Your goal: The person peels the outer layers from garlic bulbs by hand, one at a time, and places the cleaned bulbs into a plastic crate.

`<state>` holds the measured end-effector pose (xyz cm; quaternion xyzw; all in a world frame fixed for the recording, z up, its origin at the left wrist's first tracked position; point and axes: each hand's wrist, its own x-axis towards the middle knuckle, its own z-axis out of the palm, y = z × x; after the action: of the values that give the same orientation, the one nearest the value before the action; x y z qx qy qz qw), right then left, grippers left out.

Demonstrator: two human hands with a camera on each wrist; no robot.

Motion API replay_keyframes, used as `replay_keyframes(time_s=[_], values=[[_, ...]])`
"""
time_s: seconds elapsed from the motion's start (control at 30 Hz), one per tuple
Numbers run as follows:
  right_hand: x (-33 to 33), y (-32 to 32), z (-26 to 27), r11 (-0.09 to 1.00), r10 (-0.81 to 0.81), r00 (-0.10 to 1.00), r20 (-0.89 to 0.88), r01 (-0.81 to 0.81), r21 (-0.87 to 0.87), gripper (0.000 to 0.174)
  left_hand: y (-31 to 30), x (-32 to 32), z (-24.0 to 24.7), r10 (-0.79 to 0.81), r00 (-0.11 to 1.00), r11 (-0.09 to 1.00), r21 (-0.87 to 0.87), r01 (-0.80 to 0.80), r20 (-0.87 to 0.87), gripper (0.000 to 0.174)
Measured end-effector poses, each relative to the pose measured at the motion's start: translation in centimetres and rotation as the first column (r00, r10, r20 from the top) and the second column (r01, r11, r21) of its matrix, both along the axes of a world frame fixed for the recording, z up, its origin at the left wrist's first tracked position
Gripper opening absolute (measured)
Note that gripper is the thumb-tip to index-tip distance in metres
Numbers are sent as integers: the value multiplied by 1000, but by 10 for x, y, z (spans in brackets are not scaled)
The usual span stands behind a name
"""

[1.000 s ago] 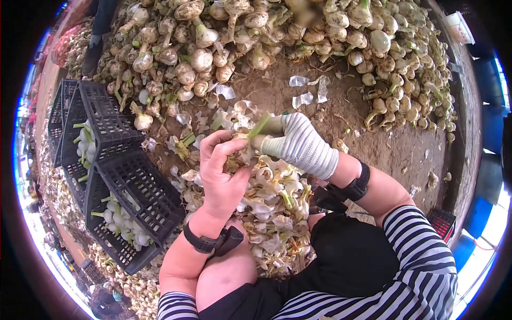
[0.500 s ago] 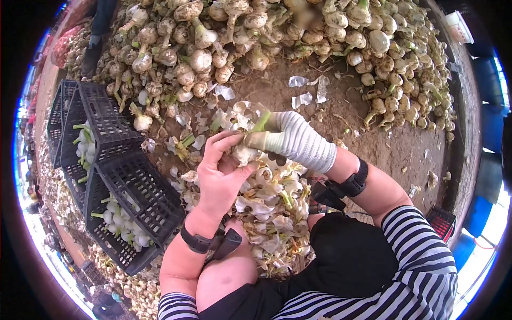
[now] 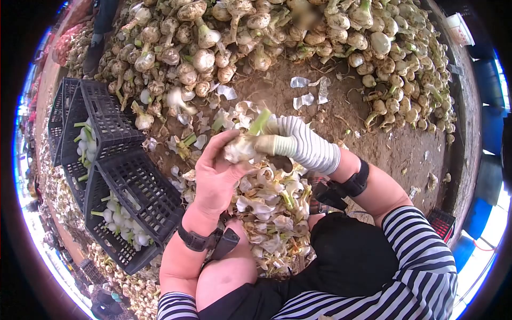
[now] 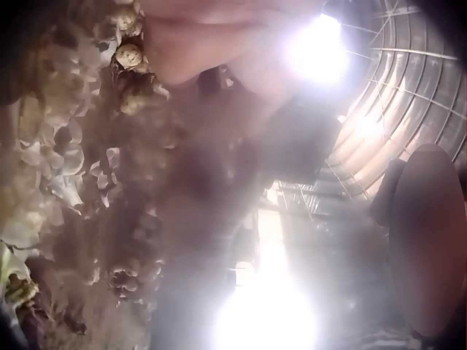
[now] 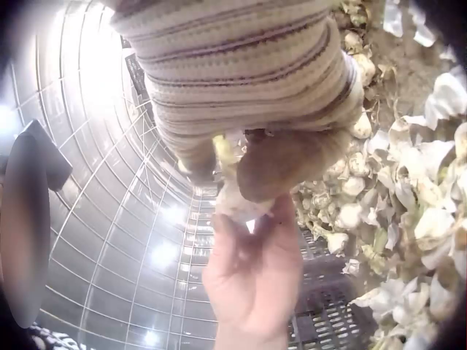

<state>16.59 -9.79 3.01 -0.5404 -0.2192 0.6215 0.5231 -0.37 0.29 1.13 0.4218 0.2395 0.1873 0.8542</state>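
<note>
My bare left hand (image 3: 213,173) grips a pale garlic bulb (image 3: 239,150) from the side, with fingers above and thumb below. A short green stem (image 3: 260,121) stands up from it. My right hand (image 3: 305,141), in a striped knit glove, pinches the bulb at the stem end, its thumb along the bulb's side. In the right wrist view the glove (image 5: 241,73) hides much of the bulb (image 5: 244,200), which shows between both hands. The left wrist view is blurred and glary, with part of a hand (image 4: 211,44) at the top.
Loose peeled skins (image 3: 277,213) heap up below the hands. Black crates (image 3: 141,181) at the left hold clean white bulbs with green stems (image 3: 122,221). A big pile of soil-stained bulbs (image 3: 256,32) spreads across the back. Bare ground (image 3: 314,117) lies between.
The bulb has come out from behind the fingers and turned, showing more white. My left hand has shifted slightly left and down. A blurred pale bulb now appears by the pile at the left.
</note>
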Motion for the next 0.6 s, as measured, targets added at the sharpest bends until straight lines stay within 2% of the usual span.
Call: replay_keyframes(time_s=[0.03, 0.07, 0.1, 0.13, 0.17, 0.23, 0.27, 0.3, 0.33, 0.4, 0.53, 0.6], values=[[1, 0, 0, 1000, -1, 1000, 1, 1, 0, 29, 0, 0, -1, -3, 999, 953, 304, 12, -32, 56], [2, 0, 2, 998, 36, 998, 58, -33, -45, 30, 0, 1, 0, -54, 997, 871, 486, 70, -47, 55], [2, 0, 5, 994, 76, 991, 114, -66, -91, 31, -1, 1, 0, -55, 997, 872, 484, 71, -47, 55], [1, 0, 10, 990, 67, 997, 43, -61, -131, 29, -2, 1, 0, -52, 998, 866, 497, 57, -25, 53], [-2, -1, 8, 990, 67, 997, 43, -61, -131, 29, -2, 1, 0, -49, 999, 859, 510, 43, -2, 52], [-9, -3, -2, 1000, -10, 997, 70, 11, -4, 26, -3, 1, 1, -57, 998, 865, 500, 39, 20, 54], [-14, -2, -6, 991, -57, 996, 65, 49, 124, 22, -3, -1, 1, -61, 998, 949, 309, 54, 13, 55], [-15, -4, -6, 991, -55, 996, 64, 47, 124, 22, -2, -3, 0, -66, 998, 992, 105, 65, 6, 57], [-16, -7, -4, 994, -68, 998, 10, 67, 83, 21, -2, -4, 2, -64, 998, 993, 104, 63, 5, 57], [-16, -6, 7, 996, -79, 996, -48, 81, 45, 20, 0, -5, 7, -106, 993, 972, -215, 91, -59, 60], [-11, -10, -1, 1000, 18, 1000, -8, -18, -11, 21, 3, -2, 6, -145, 989, 954, -261, 147, 28, 58], [-18, -7, -29, 931, -136, 959, 248, 37, 364, 21, 4, -1, 6, -145, 987, 903, -399, 159, 65, 53]])
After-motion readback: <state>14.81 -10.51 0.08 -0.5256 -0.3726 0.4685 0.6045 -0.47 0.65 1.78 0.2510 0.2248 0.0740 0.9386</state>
